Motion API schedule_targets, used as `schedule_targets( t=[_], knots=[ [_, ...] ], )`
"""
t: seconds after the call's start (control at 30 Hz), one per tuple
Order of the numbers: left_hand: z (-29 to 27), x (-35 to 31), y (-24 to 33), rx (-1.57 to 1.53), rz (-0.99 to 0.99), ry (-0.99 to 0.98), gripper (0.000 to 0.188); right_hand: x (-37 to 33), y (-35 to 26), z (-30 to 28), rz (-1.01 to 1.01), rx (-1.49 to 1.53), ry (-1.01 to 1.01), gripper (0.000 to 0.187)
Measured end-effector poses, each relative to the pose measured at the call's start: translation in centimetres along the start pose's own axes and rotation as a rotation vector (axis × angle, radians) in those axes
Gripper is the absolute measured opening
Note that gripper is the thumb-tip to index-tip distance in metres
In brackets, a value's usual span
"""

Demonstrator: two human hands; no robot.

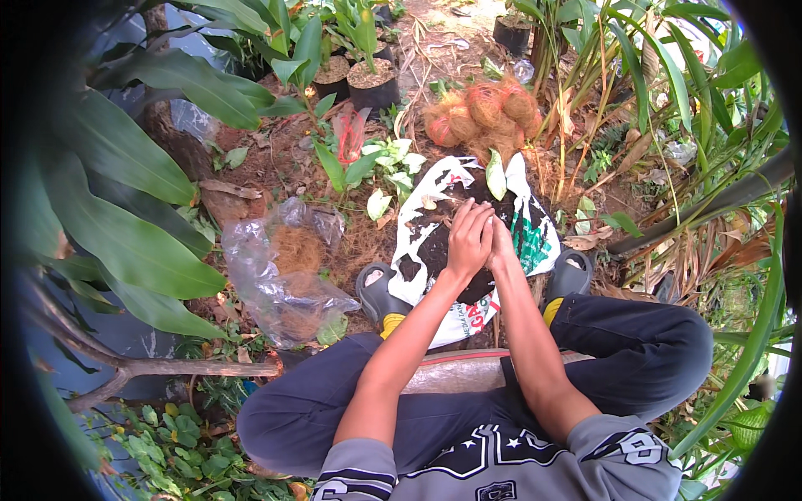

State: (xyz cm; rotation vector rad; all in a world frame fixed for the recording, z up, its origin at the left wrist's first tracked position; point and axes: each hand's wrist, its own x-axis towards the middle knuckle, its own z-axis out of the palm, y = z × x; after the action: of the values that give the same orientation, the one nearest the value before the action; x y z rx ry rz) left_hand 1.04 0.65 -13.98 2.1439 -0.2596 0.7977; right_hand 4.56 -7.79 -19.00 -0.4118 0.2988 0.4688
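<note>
Beneath left hand (pixel 469 238) and right hand (pixel 502 245) — together, grip unclear — dark soil (pixel 433 249) in white bag (pixel 517 178).

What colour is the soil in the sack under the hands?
Soil: very dark, blackish brown; best seen in head view.

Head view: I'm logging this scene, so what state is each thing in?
Left hand: touching the other
Right hand: partly hidden
White bag: open, edges spread
Dark soil: exposed, loose
Clear plastic bag: crumpled
Brown fibre: loose
Fibre balls: heaped
Black planters: upright, planted
Grey clogs: worn
</note>
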Motion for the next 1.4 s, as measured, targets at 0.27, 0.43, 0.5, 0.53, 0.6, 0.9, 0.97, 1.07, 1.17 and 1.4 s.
schedule_targets(
  t=[0.27,0.43,0.5,0.53,0.6,0.9,0.97,1.07,1.17,1.4],
  knots=[
    [0.3,-1.2,-0.2,0.065,0.03,0.049,0.028,-0.2,-0.3,-0.5,0.114,-0.156,-0.022,0.033],
    [-0.1,-1.4,-0.5,0.043,0.007,0.029,0.032,-1.3,0.3,1.9,0.24,-0.014,-0.189,0.033],
    [0.1,-1.5,-0.2,0.057,0.04,-0.018,0.033,-0.5,0.2,0.1,0.197,0.065,-0.174,0.034],
    [0.3,-1.5,0.0,0.071,0.068,-0.038,0.033,-0.1,0.1,-1.2,0.175,0.104,-0.165,0.035],
    [-0.1,-1.6,-0.3,0.098,0.089,-0.061,0.029,-0.1,0.5,-1.8,0.159,0.062,-0.099,0.035],
    [-2.1,1.7,0.2,0.065,0.247,-0.16,0.026,0.4,0.9,-1.1,0.051,0.174,-0.029,0.033],
    [-1.1,0.9,0.2,0.05,0.192,-0.092,0.024,-0.3,0.5,-0.3,0.076,0.156,-0.06,0.033],
    [-0.2,-0.1,0.3,0.062,0.212,-0.079,0.022,-0.9,0.1,-0.2,0.091,0.14,-0.08,0.033],
    [0.0,-0.9,0.0,0.079,0.234,-0.09,0.023,-1.4,0.2,-0.3,0.112,0.134,-0.093,0.033],
    [-0.2,-1.5,0.1,0.187,0.214,-0.132,0.036,-1.3,0.2,-0.7,0.134,0.197,-0.155,0.032]
  ],
)
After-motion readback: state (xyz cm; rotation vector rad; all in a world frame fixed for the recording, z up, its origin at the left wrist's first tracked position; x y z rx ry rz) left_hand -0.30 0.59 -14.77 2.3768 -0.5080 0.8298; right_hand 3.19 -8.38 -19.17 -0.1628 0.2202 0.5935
